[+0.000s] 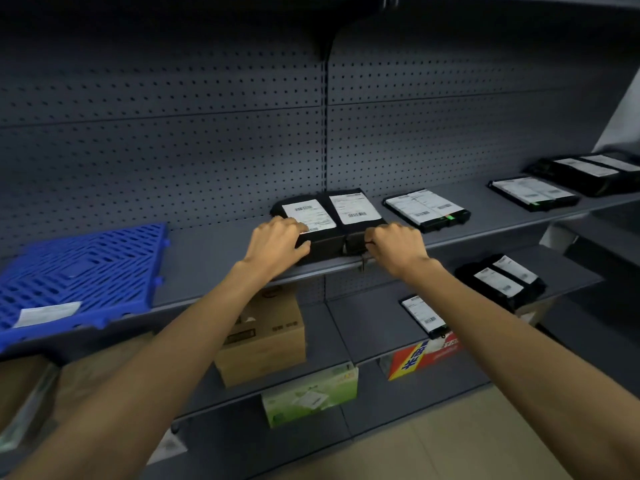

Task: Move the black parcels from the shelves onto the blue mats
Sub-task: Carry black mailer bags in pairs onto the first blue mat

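Both bare arms reach to the grey metal shelf (214, 261). The left hand (277, 245) has its grip curled round the near left corner of a pair of black wrapped parcels with white labels (334, 220), and the right hand (398, 249) curls its grip over the pair's near right edge. The blue slatted plastic mat (83, 271) lies well to the left on the same shelf. Farther right lie more flat black labelled parcels (427, 211)

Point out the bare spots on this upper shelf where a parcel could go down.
The blue mat is bare but for a white slip at its near edge. Open grey shelf lies between the mat and the two parcels that the left hand and right hand grip. Rightward, flat parcels crowd the shelf.
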The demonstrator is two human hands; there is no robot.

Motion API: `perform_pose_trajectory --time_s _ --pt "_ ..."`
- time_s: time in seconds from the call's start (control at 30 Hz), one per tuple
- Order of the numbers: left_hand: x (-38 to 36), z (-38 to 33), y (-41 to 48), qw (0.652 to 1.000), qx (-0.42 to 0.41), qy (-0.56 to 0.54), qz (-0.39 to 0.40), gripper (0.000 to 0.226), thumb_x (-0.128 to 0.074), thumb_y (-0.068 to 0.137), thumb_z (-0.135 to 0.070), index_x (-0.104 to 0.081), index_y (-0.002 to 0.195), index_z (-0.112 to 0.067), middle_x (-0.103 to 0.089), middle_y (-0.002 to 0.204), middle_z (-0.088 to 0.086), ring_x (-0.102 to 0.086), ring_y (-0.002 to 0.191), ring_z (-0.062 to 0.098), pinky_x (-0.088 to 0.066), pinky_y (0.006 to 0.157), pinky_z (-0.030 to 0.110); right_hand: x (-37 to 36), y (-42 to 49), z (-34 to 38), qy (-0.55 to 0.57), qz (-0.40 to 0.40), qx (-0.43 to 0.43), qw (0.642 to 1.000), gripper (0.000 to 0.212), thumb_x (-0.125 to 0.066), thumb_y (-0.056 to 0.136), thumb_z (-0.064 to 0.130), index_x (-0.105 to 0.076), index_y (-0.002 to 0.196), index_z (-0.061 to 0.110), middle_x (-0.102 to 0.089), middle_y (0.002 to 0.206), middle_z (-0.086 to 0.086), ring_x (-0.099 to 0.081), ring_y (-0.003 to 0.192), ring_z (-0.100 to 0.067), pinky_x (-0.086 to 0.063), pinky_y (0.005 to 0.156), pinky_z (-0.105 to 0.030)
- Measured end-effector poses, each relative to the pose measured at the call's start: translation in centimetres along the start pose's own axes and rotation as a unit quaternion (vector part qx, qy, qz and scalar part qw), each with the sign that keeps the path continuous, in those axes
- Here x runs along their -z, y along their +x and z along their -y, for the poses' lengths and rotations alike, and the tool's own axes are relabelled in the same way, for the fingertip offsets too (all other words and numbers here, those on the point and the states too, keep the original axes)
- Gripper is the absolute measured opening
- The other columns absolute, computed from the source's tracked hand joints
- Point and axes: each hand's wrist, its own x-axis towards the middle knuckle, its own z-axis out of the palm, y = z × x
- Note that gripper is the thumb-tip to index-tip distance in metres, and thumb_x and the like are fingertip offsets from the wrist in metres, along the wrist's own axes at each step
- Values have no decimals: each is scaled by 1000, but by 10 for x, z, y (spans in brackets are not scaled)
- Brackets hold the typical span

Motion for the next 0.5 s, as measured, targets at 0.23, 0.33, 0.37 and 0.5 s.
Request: perform_pose_trajectory --time_s 0.23,0.33,0.37,0.5 --pt "-23 -32 48 998 59 -1 10 49 -44 98 -50 -63 126 -14 -65 122 7 -60 110 28 -55 79 43 -33 38 -30 56 22 -19 998 34 -49 99 33 -55 127 13 -63 118 -10 -53 116 -31 -47 80 -39" --pt "-41 -37 71 993 103 -9 58 56 -34 100 -54 -56 130 -13 -59 128 9 -55 115 32 -52 81 45 -51 68 -21 80 83 -44 992 55 -39 100 49 -40 141 11 -47 141 -10 -40 130 -34 -45 92 -45" --pt "-46 -38 78 989 123 -21 79 59 -32 100 -57 -53 133 -12 -56 131 10 -53 118 34 -50 84 47 -57 79 -18 79 107 -50 990 64 -34 100 54 -32 146 10 -38 149 -11 -34 134 -36 -42 97 -47" --pt "-61 -37 107 971 187 -47 139 74 -24 96 -66 -40 143 -11 -45 143 13 -42 127 40 -44 94 51 -76 108 -17 90 180 -57 978 88 -23 93 70 -8 156 9 -7 163 -11 -14 144 -41 -32 109 -52"
